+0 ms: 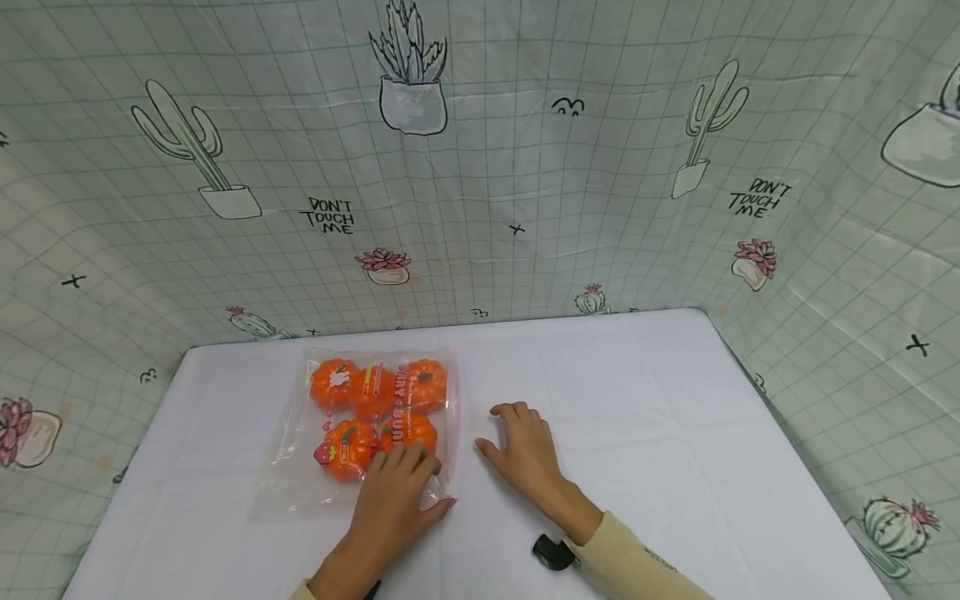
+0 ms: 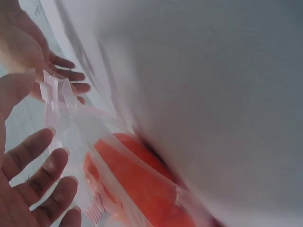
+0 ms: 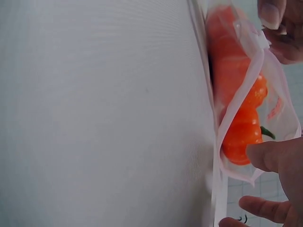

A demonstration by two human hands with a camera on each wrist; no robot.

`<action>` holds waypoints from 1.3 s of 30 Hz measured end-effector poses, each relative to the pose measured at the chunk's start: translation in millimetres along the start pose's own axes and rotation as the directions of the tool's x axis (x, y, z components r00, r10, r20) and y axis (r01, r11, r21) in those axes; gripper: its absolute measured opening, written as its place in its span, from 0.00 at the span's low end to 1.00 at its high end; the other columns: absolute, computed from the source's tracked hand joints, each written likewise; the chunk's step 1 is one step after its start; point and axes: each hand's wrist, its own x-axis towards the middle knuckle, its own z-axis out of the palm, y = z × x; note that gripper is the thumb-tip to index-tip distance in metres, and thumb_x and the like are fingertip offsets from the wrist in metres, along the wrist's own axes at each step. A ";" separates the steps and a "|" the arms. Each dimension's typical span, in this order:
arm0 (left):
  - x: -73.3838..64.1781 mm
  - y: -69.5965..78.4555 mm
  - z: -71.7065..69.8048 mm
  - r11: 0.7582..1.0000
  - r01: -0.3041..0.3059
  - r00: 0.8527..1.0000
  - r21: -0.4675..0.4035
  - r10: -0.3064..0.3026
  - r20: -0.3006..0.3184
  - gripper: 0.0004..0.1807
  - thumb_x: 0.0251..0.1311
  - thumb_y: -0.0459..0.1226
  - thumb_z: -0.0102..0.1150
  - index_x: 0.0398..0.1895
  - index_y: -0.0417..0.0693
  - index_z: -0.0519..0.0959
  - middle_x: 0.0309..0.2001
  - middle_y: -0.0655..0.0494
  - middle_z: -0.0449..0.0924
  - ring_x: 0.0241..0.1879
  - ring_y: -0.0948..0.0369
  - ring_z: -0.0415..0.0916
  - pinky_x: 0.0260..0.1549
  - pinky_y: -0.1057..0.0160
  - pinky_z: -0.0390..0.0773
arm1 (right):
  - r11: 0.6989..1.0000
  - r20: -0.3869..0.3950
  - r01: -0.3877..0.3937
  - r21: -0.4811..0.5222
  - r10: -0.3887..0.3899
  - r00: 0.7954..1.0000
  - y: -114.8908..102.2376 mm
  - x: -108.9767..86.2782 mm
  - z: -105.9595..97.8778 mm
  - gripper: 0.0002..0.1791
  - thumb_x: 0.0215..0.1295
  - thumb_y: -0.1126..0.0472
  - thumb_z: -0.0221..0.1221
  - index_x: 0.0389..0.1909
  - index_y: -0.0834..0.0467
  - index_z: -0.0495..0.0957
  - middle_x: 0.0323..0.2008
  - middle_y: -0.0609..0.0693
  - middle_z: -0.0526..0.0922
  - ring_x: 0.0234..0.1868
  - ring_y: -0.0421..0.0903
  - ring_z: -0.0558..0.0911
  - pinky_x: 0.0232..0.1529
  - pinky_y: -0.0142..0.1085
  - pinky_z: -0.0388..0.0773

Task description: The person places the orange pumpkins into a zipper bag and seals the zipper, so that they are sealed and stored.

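Note:
A clear zip bag (image 1: pixel 292 483) with a pink edge lies on the table, holding several small orange toy pumpkins (image 1: pixel 344 450). Its mouth faces right and gapes apart in the right wrist view, where an orange pumpkin (image 3: pixel 241 137) with a green stem shows inside. My left hand (image 1: pixel 397 496) is over the bag's near right corner, fingers spread and relaxed. In the left wrist view its thumb is close to the bag's zip end (image 2: pixel 56 85). Just right of the bag, my right hand (image 1: pixel 525 450) hovers with loosely bent fingers, thumb toward the bag's mouth, holding nothing.
A white cloth covers the table (image 1: pixel 637 433). Behind it and on both sides hangs a gridded curtain (image 1: pixel 480 167) printed with cacti. A black wrist device (image 1: pixel 552 552) shows beside the right sleeve.

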 end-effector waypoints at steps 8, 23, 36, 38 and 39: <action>-4.4 -4.2 0.5 0.995 -0.080 0.995 0.053 0.077 0.063 0.30 0.45 0.57 0.84 0.47 0.53 0.85 0.44 0.56 0.81 0.44 0.56 0.76 0.50 0.50 0.81 | 1.000 0.003 0.013 0.005 -0.013 1.000 -1.3 -4.3 -1.8 0.24 0.58 0.58 0.77 0.51 0.61 0.81 0.46 0.57 0.83 0.46 0.57 0.81 0.48 0.51 0.76; -5.9 -8.4 7.7 0.967 -0.179 0.984 0.183 0.180 0.011 0.26 0.48 0.58 0.82 0.45 0.54 0.88 0.44 0.55 0.82 0.44 0.55 0.77 0.50 0.53 0.81 | 0.995 0.068 0.067 0.069 -0.072 0.995 -8.2 -14.2 -13.9 0.25 0.58 0.59 0.78 0.54 0.61 0.81 0.50 0.56 0.83 0.48 0.53 0.81 0.49 0.49 0.77; -6.3 -5.9 7.5 0.953 -0.210 0.967 0.217 0.235 -0.097 0.18 0.51 0.52 0.82 0.38 0.54 0.87 0.37 0.57 0.80 0.38 0.57 0.74 0.45 0.55 0.77 | 0.989 0.103 0.125 0.081 -0.133 0.986 -9.8 -23.7 -18.5 0.24 0.58 0.59 0.77 0.54 0.59 0.81 0.49 0.53 0.83 0.47 0.51 0.82 0.48 0.48 0.78; -6.2 -5.4 7.3 0.954 -0.207 0.966 0.215 0.234 -0.108 0.17 0.51 0.51 0.82 0.38 0.54 0.88 0.37 0.57 0.80 0.38 0.58 0.75 0.45 0.55 0.77 | 0.987 0.109 0.125 0.099 -0.136 0.985 -10.2 -25.1 -19.6 0.24 0.59 0.59 0.77 0.54 0.60 0.80 0.49 0.52 0.83 0.47 0.51 0.82 0.49 0.48 0.79; -6.2 -5.3 7.4 0.954 -0.207 0.965 0.218 0.236 -0.116 0.17 0.51 0.51 0.83 0.38 0.54 0.89 0.37 0.57 0.81 0.38 0.58 0.75 0.44 0.56 0.77 | 0.987 0.114 0.124 0.107 -0.136 0.984 -10.4 -25.7 -20.0 0.25 0.59 0.59 0.77 0.54 0.60 0.80 0.49 0.52 0.84 0.48 0.51 0.83 0.49 0.48 0.80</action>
